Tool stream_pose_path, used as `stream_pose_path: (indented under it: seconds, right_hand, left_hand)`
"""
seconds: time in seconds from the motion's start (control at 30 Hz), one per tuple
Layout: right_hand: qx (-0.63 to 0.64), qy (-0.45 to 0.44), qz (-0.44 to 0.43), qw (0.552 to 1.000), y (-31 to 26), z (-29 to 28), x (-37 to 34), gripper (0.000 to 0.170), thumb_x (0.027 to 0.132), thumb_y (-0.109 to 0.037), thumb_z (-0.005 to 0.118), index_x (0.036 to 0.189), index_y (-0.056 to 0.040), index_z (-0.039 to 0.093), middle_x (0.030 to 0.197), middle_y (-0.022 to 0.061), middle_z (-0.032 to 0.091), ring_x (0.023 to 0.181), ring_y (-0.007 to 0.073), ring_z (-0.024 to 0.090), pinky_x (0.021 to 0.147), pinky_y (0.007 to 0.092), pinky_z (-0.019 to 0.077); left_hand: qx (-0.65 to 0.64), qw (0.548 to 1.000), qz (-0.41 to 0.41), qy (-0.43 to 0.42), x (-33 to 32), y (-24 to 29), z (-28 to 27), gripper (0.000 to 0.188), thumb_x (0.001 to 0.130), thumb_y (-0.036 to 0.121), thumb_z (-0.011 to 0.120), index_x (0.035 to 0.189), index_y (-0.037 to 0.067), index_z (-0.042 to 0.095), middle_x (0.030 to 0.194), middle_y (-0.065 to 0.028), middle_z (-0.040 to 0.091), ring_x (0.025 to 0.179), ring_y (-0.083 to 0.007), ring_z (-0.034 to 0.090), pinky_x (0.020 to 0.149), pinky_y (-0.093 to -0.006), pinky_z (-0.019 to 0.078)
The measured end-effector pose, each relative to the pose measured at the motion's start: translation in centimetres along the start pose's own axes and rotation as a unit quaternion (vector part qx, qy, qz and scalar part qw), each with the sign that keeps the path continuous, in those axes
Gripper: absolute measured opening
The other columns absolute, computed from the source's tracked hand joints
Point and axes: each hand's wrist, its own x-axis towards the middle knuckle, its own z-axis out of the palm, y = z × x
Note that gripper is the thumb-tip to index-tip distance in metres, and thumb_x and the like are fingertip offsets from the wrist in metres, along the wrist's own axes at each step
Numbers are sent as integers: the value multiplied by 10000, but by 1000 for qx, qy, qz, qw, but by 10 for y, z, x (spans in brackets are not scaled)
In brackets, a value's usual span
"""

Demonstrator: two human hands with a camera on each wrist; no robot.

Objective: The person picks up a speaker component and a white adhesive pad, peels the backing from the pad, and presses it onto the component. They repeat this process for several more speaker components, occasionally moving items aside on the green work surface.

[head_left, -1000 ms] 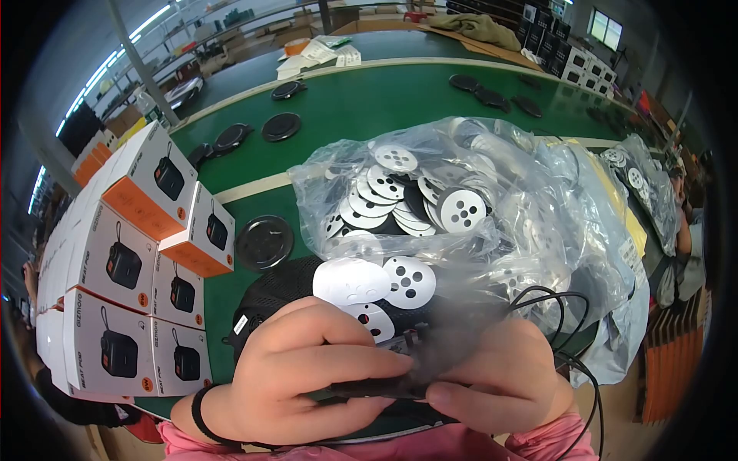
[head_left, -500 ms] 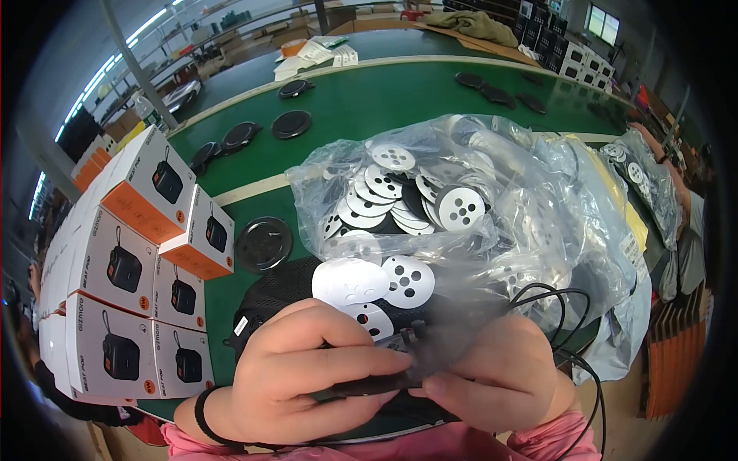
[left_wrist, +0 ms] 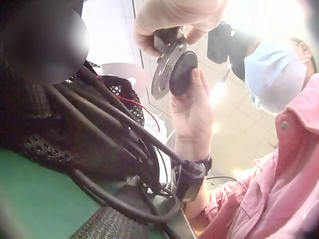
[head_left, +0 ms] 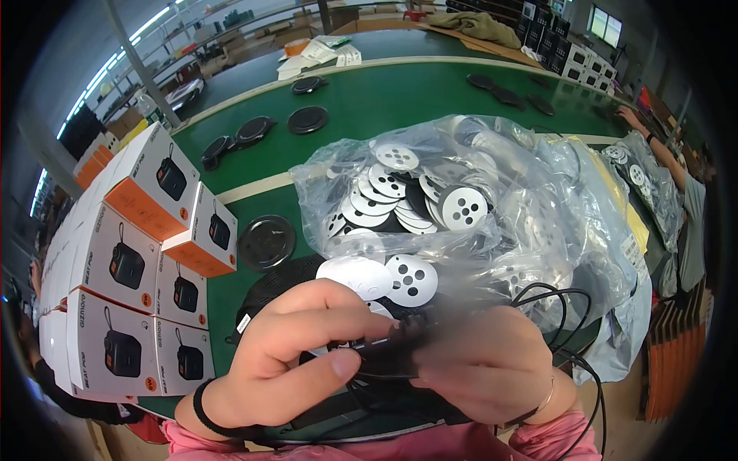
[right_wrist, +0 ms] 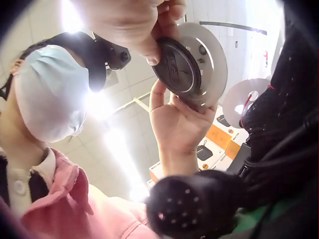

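black disc (left_wrist: 184, 73): pinched in right hand (left_wrist: 193, 117). pale disc (left_wrist: 161, 82): gripped by left hand (left_wrist: 180, 15), fingers curled. discs face to face, between hands.

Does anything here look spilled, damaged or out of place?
Nothing is plainly damaged. The one untidy spot: some white discs lie loose and overlapping on black mesh, outside the crumpled plastic bag holding many more. It resembles a small spill, though they may be there on purpose.

Left hand (head_left: 288, 357) gripping, right hand (head_left: 488, 365) gripping, close together
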Motion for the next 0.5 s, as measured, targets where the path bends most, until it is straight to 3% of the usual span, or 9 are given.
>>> stream_pose_path:
  seconds: [0.07,0.13,0.33,0.43,0.5]
  right_hand:
    - [-3,2,-8,1000,1,0,-2,319,566,-81,606,882,-65,649,870,28,617,628,114,542,496,207,357]
    - [-6,4,-16,1000,2,0,-3,325,573,-86,600,893,-65,646,870,29,616,625,112,541,494,206,349]
    - [-11,10,-27,1000,0,-2,-2,334,585,-97,593,913,-55,639,868,31,611,625,108,536,491,210,339]
    - [-22,6,-26,999,-3,-5,-2,334,591,-92,593,919,-50,638,866,31,609,627,112,537,497,212,348]
    - [-16,-37,0,999,-7,-9,1,309,607,-11,699,886,-35,569,752,105,608,606,240,601,448,293,449]
  left_hand:
    - [27,1000,7,-12,0,7,2,258,750,47,506,977,-44,588,889,-103,538,815,-187,508,717,-276,396]
    - [67,997,-36,34,1,14,9,350,717,258,535,854,-52,622,838,-115,525,740,-175,499,655,-263,380]
    - [135,986,94,8,2,4,8,307,594,157,678,832,-34,638,790,-89,521,676,-158,496,582,-235,361]
    - [173,978,119,9,4,5,9,291,551,99,716,806,-23,645,768,-79,520,648,-151,494,556,-236,354]
    - [172,978,112,20,3,6,12,277,544,85,721,791,-17,647,754,-74,521,645,-150,494,552,-239,352]
